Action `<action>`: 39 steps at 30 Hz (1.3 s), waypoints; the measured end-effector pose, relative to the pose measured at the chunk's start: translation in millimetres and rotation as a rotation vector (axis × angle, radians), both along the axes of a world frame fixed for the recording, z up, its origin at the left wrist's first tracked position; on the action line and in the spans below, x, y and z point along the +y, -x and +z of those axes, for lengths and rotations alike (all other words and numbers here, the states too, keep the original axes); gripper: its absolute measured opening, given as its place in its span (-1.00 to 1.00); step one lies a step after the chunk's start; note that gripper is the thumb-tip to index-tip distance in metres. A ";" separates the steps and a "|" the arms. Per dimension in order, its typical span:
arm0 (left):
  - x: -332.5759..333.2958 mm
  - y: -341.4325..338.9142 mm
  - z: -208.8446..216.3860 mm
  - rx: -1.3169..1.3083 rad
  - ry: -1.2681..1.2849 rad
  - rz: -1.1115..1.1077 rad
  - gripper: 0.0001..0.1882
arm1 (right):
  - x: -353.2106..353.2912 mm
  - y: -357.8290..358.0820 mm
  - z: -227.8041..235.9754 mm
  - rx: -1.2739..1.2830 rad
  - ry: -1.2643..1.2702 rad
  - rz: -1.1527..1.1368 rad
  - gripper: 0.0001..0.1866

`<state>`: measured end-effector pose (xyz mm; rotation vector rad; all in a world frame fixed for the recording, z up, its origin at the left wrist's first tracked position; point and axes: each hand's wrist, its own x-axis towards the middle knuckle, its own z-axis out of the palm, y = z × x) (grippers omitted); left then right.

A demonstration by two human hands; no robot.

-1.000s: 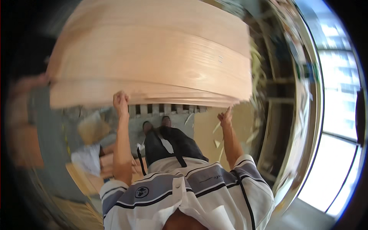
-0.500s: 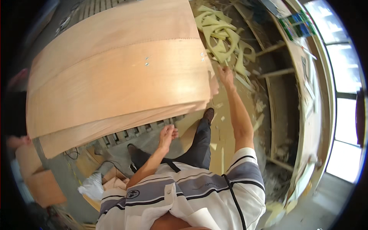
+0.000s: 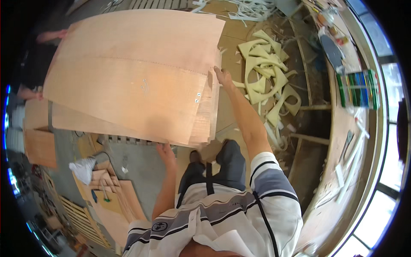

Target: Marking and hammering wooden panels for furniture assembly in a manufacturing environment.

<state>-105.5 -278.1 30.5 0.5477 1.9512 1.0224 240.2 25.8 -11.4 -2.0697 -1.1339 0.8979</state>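
Stack of wood sheets (image 3: 79,119): lies ahead of the person; edges uneven at the right side. Risk: lower sheets could slide if the upper one drags them.

Top sheet (image 3: 128,81): skewed across the stack, lower sheets exposed at left and right. A co-worker's hands (image 3: 52,36) are at its far-left side. Uneven pulling between the two people could twist it further or chip a corner.

Foam scraps (image 3: 262,68): loose on the floor right of the stack; a tripping hazard if stepped on.

Right hand (image 3: 223,77): at the stack's right edge, fingertips against it; pinch cannot be confirmed. Left hand (image 3: 166,153): at the near edge, fingertips partly hidden, grip undetermined. Fingers could be trapped or splintered should sheets shift.
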 end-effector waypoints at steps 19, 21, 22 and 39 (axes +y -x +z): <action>39.2 58.8 0.9 -0.162 -0.416 0.725 -0.37 | 226.1 2.8 9.0 0.925 0.014 0.146 -0.70; 149.7 7.1 12.0 -0.283 -0.071 0.495 -0.36 | 258.2 -104.4 -10.1 0.861 0.142 0.021 -0.58; 138.5 19.6 30.5 -0.203 -0.007 0.485 -0.35 | 260.0 -86.5 8.3 1.017 -0.029 -0.082 -0.63; 417.6 -170.4 147.8 0.071 -0.121 0.623 -0.55 | 620.0 -186.9 88.9 1.002 0.040 -0.019 -0.76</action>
